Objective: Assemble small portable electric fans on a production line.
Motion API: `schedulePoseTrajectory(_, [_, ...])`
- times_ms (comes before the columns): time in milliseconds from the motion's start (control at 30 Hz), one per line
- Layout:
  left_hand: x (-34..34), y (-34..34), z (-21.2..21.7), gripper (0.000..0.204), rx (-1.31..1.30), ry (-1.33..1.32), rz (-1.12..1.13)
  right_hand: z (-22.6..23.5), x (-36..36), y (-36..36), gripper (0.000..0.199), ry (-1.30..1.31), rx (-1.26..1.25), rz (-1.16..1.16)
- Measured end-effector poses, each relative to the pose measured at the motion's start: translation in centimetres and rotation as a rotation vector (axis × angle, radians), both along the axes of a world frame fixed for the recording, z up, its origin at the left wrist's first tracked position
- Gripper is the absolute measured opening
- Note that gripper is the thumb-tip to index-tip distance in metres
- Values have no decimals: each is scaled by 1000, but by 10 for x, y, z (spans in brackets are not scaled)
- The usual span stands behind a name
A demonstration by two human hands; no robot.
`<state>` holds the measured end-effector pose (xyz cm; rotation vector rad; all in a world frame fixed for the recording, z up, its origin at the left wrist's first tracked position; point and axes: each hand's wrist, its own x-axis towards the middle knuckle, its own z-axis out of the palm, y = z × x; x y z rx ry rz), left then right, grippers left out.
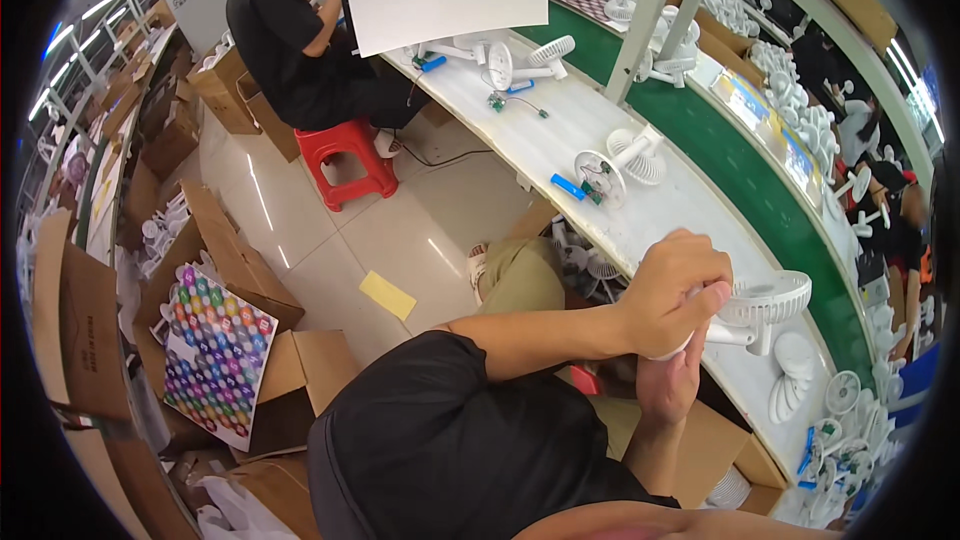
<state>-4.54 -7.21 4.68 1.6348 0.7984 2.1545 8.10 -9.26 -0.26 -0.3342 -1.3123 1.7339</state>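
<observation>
At bench edge [700, 360]: hands clasp fan [760, 305].

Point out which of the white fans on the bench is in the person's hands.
The fan at the near end of the bench, gripped at its base by the left hand and right hand. The other fans lie farther along, untouched.

Black short-sleeved shirt [440, 440] up top, khaki trousers [520, 275] below, both forearms bare, no gloves, no watch.
</observation>
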Motion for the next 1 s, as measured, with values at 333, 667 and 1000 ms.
schedulePoseTrajectory(333, [7,-18,-7,13,156,65,8,11,13,-19,90,-105,-82,41])
schedulePoseTrajectory(667, [-18,73,22,35,-124,-225,-440,25,-4,76,94,-51,327,31])
schedulePoseTrajectory(1000, [-10,62,8,28,-176,137,-354,17,6,72,102,-25,-104,187])
